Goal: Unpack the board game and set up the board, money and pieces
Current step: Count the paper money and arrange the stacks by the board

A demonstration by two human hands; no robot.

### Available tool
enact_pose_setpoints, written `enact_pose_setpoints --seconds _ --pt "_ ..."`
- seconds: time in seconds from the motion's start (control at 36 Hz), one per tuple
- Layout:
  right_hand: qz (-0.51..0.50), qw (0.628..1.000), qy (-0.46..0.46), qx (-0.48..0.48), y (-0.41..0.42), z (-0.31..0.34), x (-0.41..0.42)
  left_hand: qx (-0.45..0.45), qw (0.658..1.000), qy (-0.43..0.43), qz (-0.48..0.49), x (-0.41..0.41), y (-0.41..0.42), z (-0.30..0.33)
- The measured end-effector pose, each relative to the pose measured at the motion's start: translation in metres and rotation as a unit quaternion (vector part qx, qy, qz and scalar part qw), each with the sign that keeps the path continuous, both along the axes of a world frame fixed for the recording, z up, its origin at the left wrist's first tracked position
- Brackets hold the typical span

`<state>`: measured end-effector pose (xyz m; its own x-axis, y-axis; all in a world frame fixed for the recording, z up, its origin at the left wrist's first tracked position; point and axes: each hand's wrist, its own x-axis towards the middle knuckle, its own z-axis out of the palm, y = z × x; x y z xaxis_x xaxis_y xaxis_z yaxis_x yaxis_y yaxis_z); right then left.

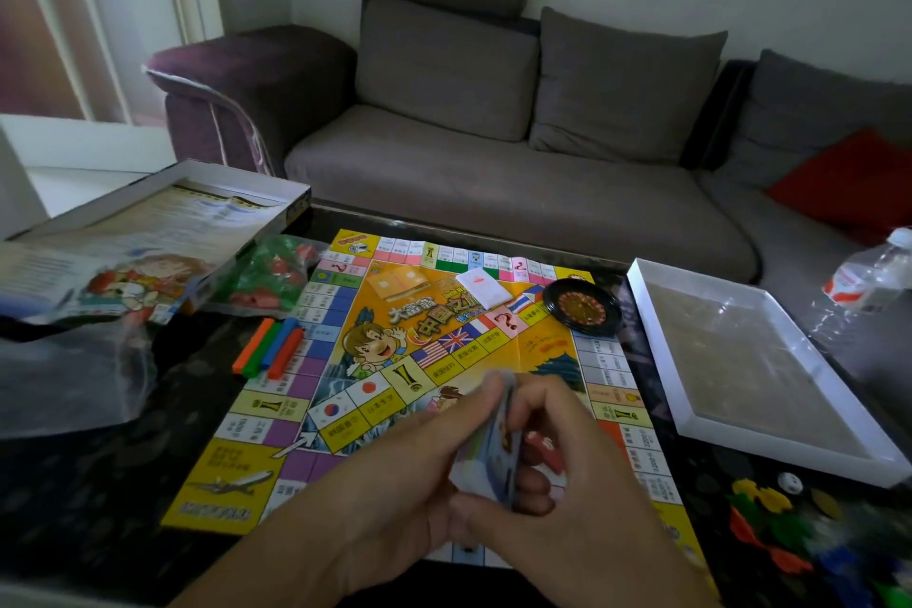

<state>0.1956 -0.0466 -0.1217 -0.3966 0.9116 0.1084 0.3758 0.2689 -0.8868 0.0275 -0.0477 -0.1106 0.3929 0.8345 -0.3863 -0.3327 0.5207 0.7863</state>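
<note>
The stack of play money [486, 452] sits low over the near edge of the board [345, 390], held between both hands: the left hand [395, 474] cups it from the side with its thumb laid along the top edge, and the right hand [548, 454] curls its fingers [535, 489] round the far face, so both are pinching the notes rather than spread. It looks like the notes are being squared or sorted, and to do that well the stack should be kept upright and loosely gripped, one note thumbed off at a time, with each value laid in its own pile beside the board. The notes are thin, pale and multicoloured, blurred here, with a reddish one [545, 452] showing on the right. The board lies flat and open on the dark worktop [98, 484], with a white card stack [483, 289] and a small roulette wheel [582, 306] on it. Coloured sticks [271, 348] and a bag of pieces [271, 279] lie to the left near the box [148, 232]; the lid [750, 375] and loose tokens [770, 523] lie to the right.
</note>
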Motion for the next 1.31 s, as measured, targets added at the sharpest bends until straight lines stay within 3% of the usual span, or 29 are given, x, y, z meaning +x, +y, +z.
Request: enact_pose_setpoints --seconds 0.08,0.14,0.17,0.22,0.28,0.33,0.47,0.56,0.67,0.81,0.92,1.11,1.22,1.31 --pt "-0.058 0.996 -0.04 0.052 0.014 -0.001 -0.014 -0.037 0.997 0.058 0.039 -0.017 0.012 -0.002" --pt "-0.092 0.988 -0.104 0.062 0.035 -0.008 -0.029 -0.024 0.969 0.218 0.111 -0.033 0.021 -0.006" --pt "-0.102 0.984 -0.133 0.062 0.048 -0.013 -0.038 0.016 0.936 0.332 0.113 -0.041 0.023 -0.008" --pt "-0.106 0.975 -0.186 0.063 0.073 -0.021 -0.055 0.112 0.835 0.536 0.053 -0.058 0.022 -0.012" --pt "-0.09 0.972 -0.207 0.069 0.098 -0.029 -0.073 0.168 0.731 0.66 -0.042 -0.07 0.021 -0.018" --pt "-0.059 0.968 -0.228 0.083 0.121 -0.031 -0.094 0.168 0.685 0.695 -0.139 -0.078 0.018 -0.024" --pt "0.001 0.953 -0.269 0.139 0.163 -0.024 -0.138 0.133 0.64 0.704 -0.276 -0.074 0.014 -0.028" --pt "0.026 0.951 -0.257 0.168 0.178 -0.024 -0.152 0.118 0.62 0.719 -0.289 -0.069 0.018 -0.027" --pt "0.046 0.954 -0.241 0.175 0.186 -0.042 -0.156 0.107 0.623 0.724 -0.276 -0.066 0.021 -0.027" --pt "0.122 0.92 -0.333 0.165 0.184 -0.072 -0.151 0.12 0.618 0.729 -0.27 -0.068 0.022 -0.033" --pt "0.105 0.933 -0.315 0.141 0.182 -0.075 -0.151 0.125 0.605 0.737 -0.273 -0.068 0.022 -0.036" --pt "0.004 0.978 -0.152 0.145 0.155 -0.067 -0.13 0.137 0.61 0.738 -0.256 -0.074 0.022 -0.034" --pt "0.003 0.961 -0.18 0.208 0.127 -0.058 -0.099 0.176 0.613 0.739 -0.216 -0.07 0.027 -0.034" --pt "0.028 0.961 -0.199 0.19 0.106 -0.048 -0.075 0.219 0.618 0.733 -0.183 -0.065 0.036 -0.034"
